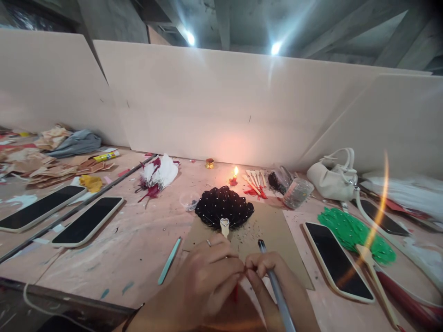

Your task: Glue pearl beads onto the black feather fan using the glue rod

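My left hand (207,276) and my right hand (266,272) meet fingertip to fingertip low in the middle, pinching something tiny and red between them; I cannot make out what it is. My right hand also grips a grey metal rod-like tool (277,286) that slants up past the fingers. Just beyond the hands lies a black fan (224,207) dotted with small beads, its pale handle (224,226) pointing at me. It rests on a brown cardboard sheet (273,226).
A lit candle (234,177) burns behind the fan, beside wooden sticks (254,180) and a clear jar (297,192). Phones lie left (86,220) and right (337,258). A green fan (356,233), white handbag (334,177), white-red feathers (157,175), teal stick (169,260) and paper scraps (41,161) surround me.
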Tool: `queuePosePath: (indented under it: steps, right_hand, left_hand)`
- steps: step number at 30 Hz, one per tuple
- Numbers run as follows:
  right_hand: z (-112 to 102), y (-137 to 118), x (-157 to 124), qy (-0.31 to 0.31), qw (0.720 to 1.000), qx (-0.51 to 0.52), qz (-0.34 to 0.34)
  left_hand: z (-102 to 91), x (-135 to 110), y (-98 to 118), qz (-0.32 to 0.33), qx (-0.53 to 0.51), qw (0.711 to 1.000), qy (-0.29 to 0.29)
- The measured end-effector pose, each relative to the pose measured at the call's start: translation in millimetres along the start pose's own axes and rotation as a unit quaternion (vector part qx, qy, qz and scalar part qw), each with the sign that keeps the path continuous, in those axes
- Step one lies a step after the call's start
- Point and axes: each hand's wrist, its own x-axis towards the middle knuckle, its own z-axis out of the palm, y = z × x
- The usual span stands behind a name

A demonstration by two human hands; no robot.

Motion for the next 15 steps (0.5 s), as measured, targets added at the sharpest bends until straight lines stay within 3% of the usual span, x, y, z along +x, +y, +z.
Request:
queuePosePath:
  steps: [4,11,15]
  right_hand:
    - [9.7,0.1,-1.2,-0.007,0.998,0.069,0.007]
    - [20.7,20.7,-22.3,-0.046,0.963,0.23,0.133]
    - [19.7,32.2,-22.8,-0.037,0.978,0.183,0.09]
  left_hand:
    - [8.1,-1.4,6.2,-0.008,-0.042,0.998,0.047]
    - [19.4,-10.1,6.9,-0.053,-0.119,0.988,0.086]
    - [15.6,-14.4,7.1,-0.087,-0.129,0.984,0.087]
